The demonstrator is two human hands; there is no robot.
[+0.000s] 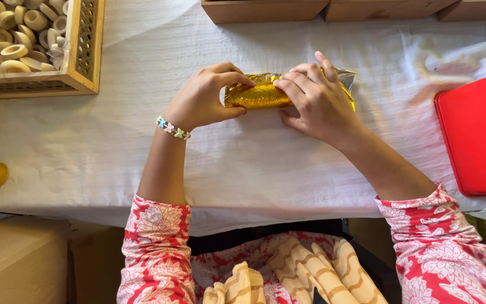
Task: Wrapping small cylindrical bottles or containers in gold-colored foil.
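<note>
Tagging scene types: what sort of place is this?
Likely a small craft packing bench: both hands wrap a gold foil packet on a white cloth-covered table, beside a wooden crate of round wooden pieces.

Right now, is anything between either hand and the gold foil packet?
Nothing visible. The left hand and right hand both already grip the gold foil packet directly as it lies on the white tablecloth.

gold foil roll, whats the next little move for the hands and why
Probably fold down the loose foil end. Both hands already pinch the gold foil roll on the white cloth, the left hand at one end and the right hand over the middle, while that far end flares open.
</note>
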